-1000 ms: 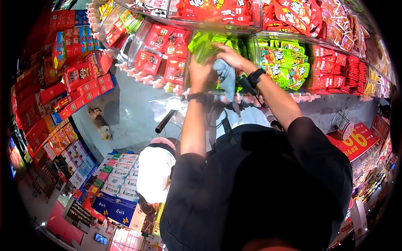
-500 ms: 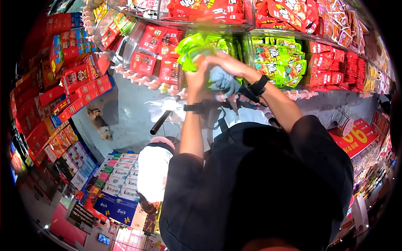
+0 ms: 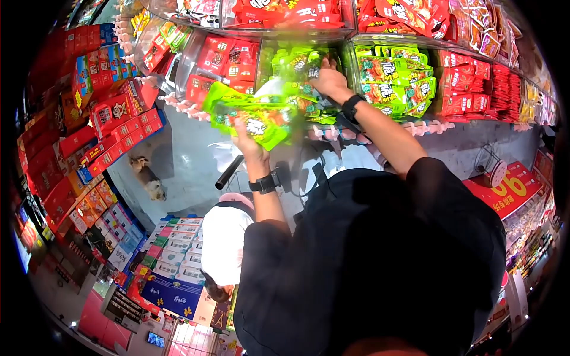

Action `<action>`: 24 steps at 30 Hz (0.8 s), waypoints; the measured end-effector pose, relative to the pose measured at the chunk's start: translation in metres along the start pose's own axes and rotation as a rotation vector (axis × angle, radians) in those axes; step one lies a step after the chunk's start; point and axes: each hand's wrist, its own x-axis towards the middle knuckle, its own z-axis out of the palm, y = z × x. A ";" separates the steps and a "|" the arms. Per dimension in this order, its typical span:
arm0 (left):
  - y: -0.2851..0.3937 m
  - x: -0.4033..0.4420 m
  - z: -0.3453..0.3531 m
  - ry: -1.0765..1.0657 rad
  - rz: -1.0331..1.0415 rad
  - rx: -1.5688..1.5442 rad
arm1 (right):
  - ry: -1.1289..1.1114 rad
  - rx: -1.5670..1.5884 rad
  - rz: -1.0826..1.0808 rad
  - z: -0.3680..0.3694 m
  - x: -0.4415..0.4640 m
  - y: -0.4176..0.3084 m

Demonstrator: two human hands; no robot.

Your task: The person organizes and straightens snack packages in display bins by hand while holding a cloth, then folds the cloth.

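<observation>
My left hand (image 3: pixel 254 153) is closed around several bright green snack packets (image 3: pixel 261 121), held in front of the shelf and smeared by motion. Up in the clear bin, my right hand (image 3: pixel 331 83) has its fingers curled down among more green packets (image 3: pixel 297 59). What those fingers grip is hidden and blurred. A dark band is on each wrist.
Red packets (image 3: pixel 233 56) fill the bin to the left, green ones (image 3: pixel 392 77) the bin to the right. Pink trim (image 3: pixel 427 127) edges the shelf. A person in a white top (image 3: pixel 222 243) is close to my left arm. An animal (image 3: pixel 147 178) lies on the floor.
My hands have come apart. The left has moved left and down with the green packets; the right has reached further into the bin. The blue-grey cloth seen by my right hand no longer shows plainly.
</observation>
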 end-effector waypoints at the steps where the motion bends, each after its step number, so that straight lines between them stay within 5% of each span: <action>1: 0.006 -0.002 -0.002 -0.016 -0.004 0.019 | 0.018 -0.050 -0.022 0.002 -0.001 -0.001; 5: 0.022 -0.010 -0.003 0.012 0.013 -0.049 | 0.188 -0.223 -0.166 0.012 0.003 0.006; 8: 0.029 -0.013 -0.003 -0.016 0.044 -0.044 | -0.050 -0.089 -0.094 0.001 -0.007 -0.001; 13: 0.031 -0.007 -0.006 -0.004 0.070 -0.058 | -0.080 -0.280 -0.242 0.003 -0.010 0.010; 17: 0.044 0.004 0.004 0.014 0.005 0.216 | -0.016 -0.181 -0.210 -0.021 -0.020 -0.007; 20: 0.050 0.030 0.024 -0.240 0.119 0.533 | 0.183 0.212 -0.341 -0.027 -0.026 -0.004; 24: 0.036 0.071 0.070 -0.681 -0.077 0.689 | 0.356 0.568 -0.278 -0.048 -0.060 0.000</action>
